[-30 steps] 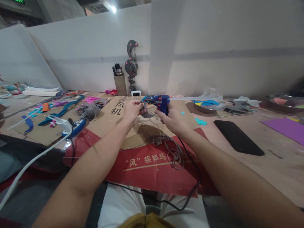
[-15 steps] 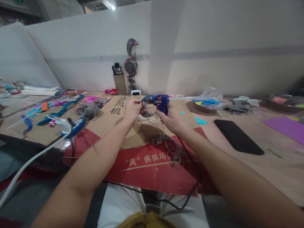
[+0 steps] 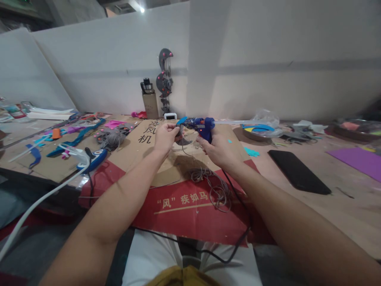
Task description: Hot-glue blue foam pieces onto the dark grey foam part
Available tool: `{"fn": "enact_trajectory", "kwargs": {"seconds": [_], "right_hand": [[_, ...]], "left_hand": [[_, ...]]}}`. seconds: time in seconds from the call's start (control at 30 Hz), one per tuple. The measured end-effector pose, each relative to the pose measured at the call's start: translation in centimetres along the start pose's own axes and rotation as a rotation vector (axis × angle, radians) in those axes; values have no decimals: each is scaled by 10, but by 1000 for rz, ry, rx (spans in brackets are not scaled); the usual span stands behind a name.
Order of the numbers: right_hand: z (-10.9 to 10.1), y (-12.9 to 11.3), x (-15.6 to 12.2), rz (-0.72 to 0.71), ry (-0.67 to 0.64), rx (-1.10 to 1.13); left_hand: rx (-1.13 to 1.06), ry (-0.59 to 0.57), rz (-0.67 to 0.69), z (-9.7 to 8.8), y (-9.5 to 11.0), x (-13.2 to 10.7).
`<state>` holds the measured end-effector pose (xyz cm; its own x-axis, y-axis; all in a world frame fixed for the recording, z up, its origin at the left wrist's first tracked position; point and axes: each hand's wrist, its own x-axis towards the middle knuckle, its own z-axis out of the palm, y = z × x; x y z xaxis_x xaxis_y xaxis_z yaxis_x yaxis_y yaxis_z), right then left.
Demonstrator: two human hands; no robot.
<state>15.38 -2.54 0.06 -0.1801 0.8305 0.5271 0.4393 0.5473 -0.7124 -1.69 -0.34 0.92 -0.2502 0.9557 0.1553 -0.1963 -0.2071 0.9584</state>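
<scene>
My right hand (image 3: 216, 149) is wrapped around the handle of a blue hot glue gun (image 3: 208, 124), whose nozzle points left. Close to that nozzle, my left hand (image 3: 166, 137) pinches the end of a strand of grey yarn (image 3: 185, 150); a small dark piece at the fingertips is too small to make out. A bright blue strip (image 3: 181, 120) shows just beyond these fingers. The yarn runs down to a loose tangle (image 3: 220, 194) on the cardboard (image 3: 178, 214). Below the hands lies a dark curved shape, partly hidden.
The glue gun's black cord (image 3: 238, 250) loops over the cardboard's front edge. A black phone (image 3: 299, 171) lies right, a blue-white tool (image 3: 93, 160) with a white cable left. Behind stand a bottle (image 3: 149, 103) and a hanging crescent ornament (image 3: 164, 81). Felt scraps and a yarn ball (image 3: 114, 139) lie left.
The glue gun in my right hand has shifted slightly to the right, away from my left fingers. More of the blue strip now shows by the nozzle.
</scene>
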Motion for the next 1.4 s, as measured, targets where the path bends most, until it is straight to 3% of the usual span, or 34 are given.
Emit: {"fn": "enact_trajectory", "kwargs": {"seconds": [0.33,0.6,0.87,0.97,1.07,1.2,1.27,1.4], "right_hand": [[-2,-3,0,74,-1,-13],[-1,11,7,115,13,85],[-4,30,15,430,4,176],[-8,45,17,408,-26,-7],[-13,57,14,419,-76,-366],[-17,53,10,328,74,-706],[-14,41,10,227,122,-600],[6,14,8,105,65,-9]], "left_hand": [[14,-9,36,-2,0,2],[-44,-38,50,-2,3,1],[-153,-83,-64,0,4,1],[-165,-103,-85,0,3,0],[-142,-113,-69,2,0,-1],[-66,-92,2,6,-5,-4],[-6,-95,56,8,-8,-6],[184,-155,185,11,-11,-12]]}}
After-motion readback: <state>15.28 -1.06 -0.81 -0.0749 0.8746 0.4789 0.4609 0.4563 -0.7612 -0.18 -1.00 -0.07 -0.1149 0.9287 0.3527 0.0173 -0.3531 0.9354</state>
